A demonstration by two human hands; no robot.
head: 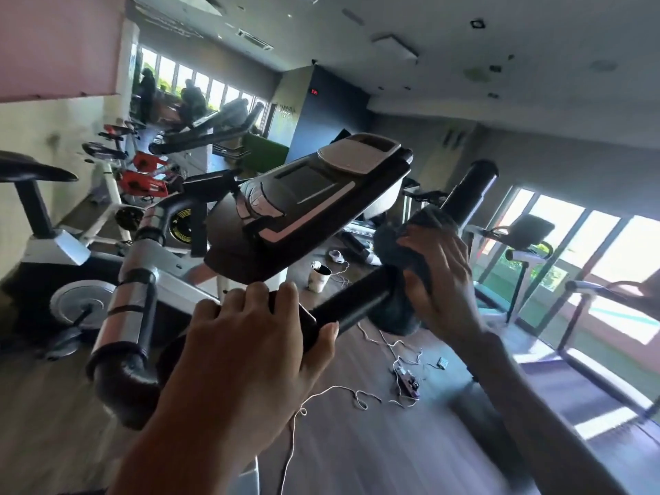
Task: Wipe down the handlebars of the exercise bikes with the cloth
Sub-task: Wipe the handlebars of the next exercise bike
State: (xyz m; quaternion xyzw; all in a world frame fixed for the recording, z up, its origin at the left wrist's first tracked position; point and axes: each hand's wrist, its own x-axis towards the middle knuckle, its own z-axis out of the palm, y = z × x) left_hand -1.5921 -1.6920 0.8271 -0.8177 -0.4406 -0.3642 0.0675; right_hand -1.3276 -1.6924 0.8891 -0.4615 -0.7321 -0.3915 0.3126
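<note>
Left hand (250, 326) grips handlebar (351, 304); right hand (443, 266) clamps cloth (393, 244) round it (console (310, 194) writing unreadable).

Right hand (441, 266) wraps a dark grey fluffy cloth (400, 244) round the black padded handlebar (351, 307); left hand (257, 326) grips the bar beside it.

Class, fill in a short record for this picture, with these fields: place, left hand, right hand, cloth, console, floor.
place: gym room with exercise bikes and treadmills
left hand: grips the black handlebar near its middle
right hand: holds the cloth round the handlebar's right arm
cloth: dark grey, wrapped on the bar
console: above the handlebar, screen dark
floor: white cables lying loose
</note>
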